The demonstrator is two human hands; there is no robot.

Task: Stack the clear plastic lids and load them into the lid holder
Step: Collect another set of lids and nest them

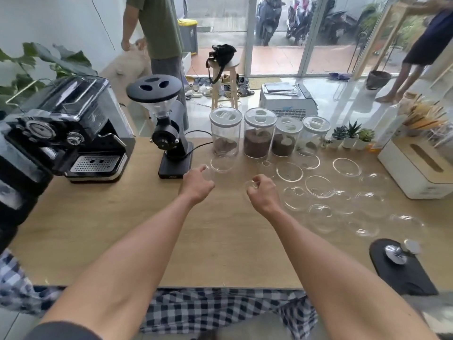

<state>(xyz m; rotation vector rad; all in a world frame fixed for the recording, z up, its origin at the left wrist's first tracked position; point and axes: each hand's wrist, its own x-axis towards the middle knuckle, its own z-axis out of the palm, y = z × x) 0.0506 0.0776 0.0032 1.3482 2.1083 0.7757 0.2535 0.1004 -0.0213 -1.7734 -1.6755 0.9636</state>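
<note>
Several clear plastic dome lids lie scattered on the wooden counter (122,229), most of them to the right, such as one lid (289,171) and another lid (320,186). My left hand (197,186) is curled near the coffee grinder's base and pinches the rim of a clear lid (208,172). One more lid (221,163) lies just beyond it. My right hand (263,191) is closed at the counter's middle, with the edge of a clear lid (251,184) showing at its fingertips. I cannot pick out a lid holder for certain.
An espresso machine (73,133) and a black grinder (169,143) stand at the left. Several lidded jars (257,133) line the back edge. A white box with a slotted wooden top (416,168) sits at the right, and a black mat with a tamper (397,263) at the near right. Two people stand beyond the counter.
</note>
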